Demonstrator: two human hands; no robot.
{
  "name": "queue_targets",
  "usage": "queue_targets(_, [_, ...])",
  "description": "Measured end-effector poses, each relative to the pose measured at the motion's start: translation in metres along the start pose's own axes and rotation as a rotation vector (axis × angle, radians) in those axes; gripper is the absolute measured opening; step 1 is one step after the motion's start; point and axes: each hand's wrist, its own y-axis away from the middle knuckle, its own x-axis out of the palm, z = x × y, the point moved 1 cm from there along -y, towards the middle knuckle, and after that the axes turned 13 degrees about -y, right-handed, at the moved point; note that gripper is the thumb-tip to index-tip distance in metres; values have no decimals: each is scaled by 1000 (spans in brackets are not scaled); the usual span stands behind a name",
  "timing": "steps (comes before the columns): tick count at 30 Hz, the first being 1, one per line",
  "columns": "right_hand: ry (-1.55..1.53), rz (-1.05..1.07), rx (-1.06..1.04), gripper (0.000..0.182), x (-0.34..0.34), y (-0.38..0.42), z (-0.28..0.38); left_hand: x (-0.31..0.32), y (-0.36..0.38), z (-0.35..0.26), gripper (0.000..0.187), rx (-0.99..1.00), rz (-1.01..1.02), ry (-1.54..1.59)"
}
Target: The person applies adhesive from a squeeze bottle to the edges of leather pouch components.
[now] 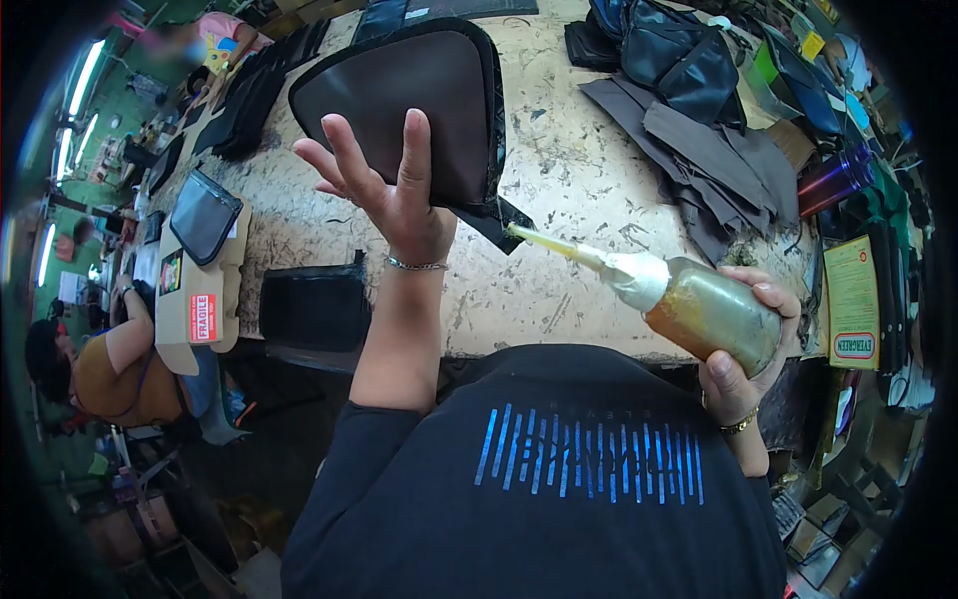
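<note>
My left hand (399,190) is open, its fingers spread apart in front of a dark brown, rounded panel (419,95) with a black edge. The hand overlaps the lower part of that panel in this view. At the panel's lower right corner, a black strip end (499,232) sticks out. My right hand (748,374) is wrapped round a squeeze glue bottle (720,311), clear-sided with amber contents. The bottle is tilted, and its long yellowish nozzle (554,245) points left, with the tip close to the black strip end.
A stained worktable (559,180) spreads ahead. Black pieces (314,304) lie near its front edge, beside a cardboard box (230,290). Dark flat pieces (709,150) and black bags (679,60) are piled at right, near a purple tumbler (838,180). Other people (130,369) sit at left.
</note>
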Motion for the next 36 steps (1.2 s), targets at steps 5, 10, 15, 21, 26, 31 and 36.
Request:
queue_targets(5, [23,41,14,59,0,2,-2,0,2,-3,45,-14,15,11])
queue_targets(10, [41,-6,-26,59,-3,4,2,1,5,-4,43,-38,28,-6])
queue_targets(15, [88,57,-50,60,-7,6,-3,4,7,-5,45,-66,43,-6])
queue_targets(21, [25,-27,-35,59,-4,6,-2,6,8,-7,44,-59,38,6])
queue_targets(26, [13,-125,4,59,-6,6,-7,6,7,-9,43,-58,43,1])
queue_targets(31, [38,-114,-30,57,-13,5,-19,7,4,-10,42,-70,22,4])
queue_targets(36, [-106,-421,-136,48,-54,-8,-26,6,-24,3,40,-92,383,175])
